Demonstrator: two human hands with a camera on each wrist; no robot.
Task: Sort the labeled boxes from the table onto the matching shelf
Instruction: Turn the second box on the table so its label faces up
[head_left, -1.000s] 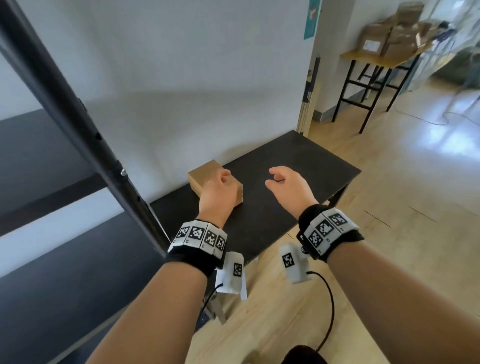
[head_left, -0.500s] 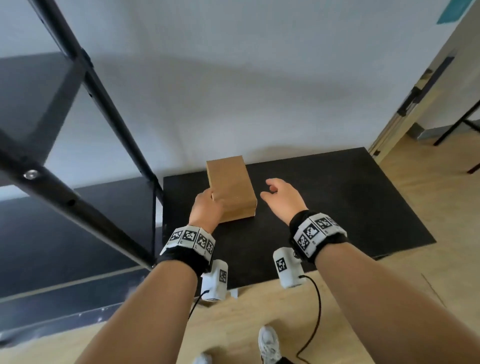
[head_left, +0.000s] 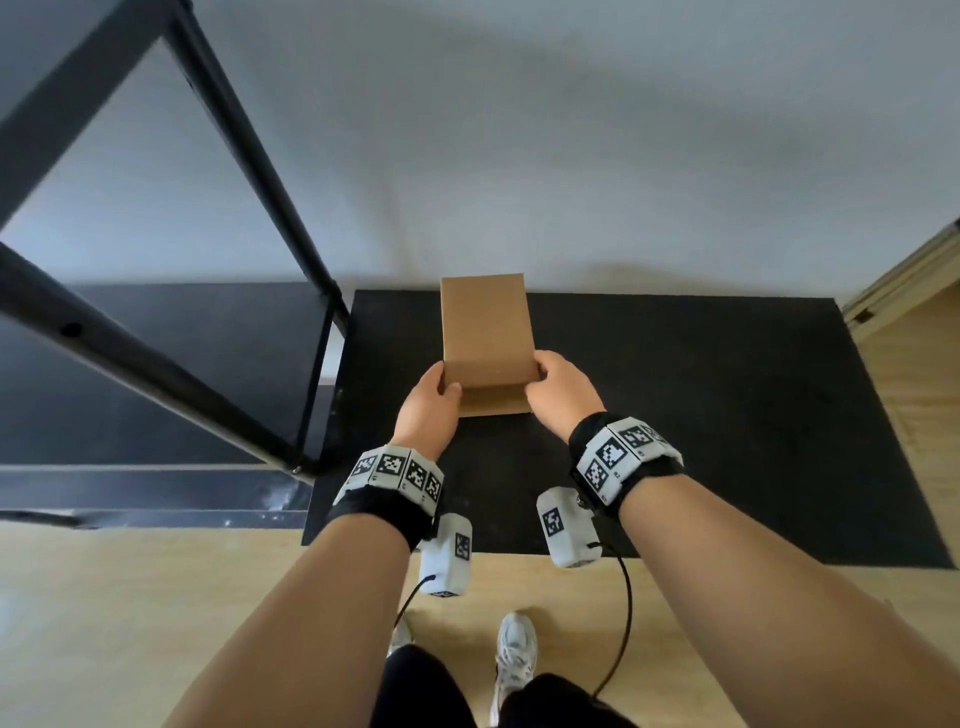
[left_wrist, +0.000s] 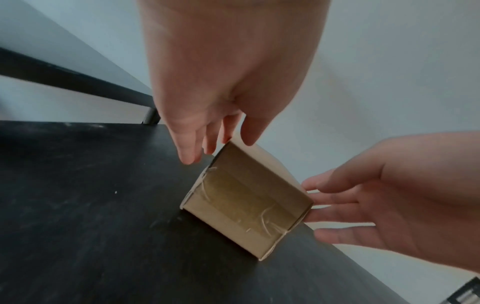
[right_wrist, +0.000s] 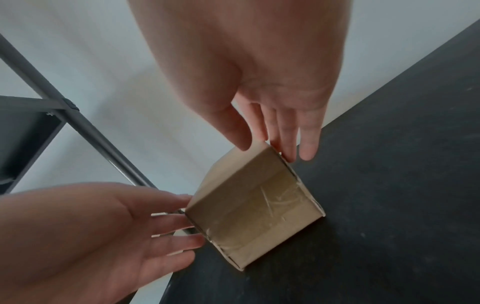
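The head camera is looking steeply down from above at the black table (head_left: 701, 415), taking in both forearms and the floor. Each wrist camera is peering along its own palm from close by, low over the tabletop. All three views are sharing the cardboard box (head_left: 488, 332) and both hands.
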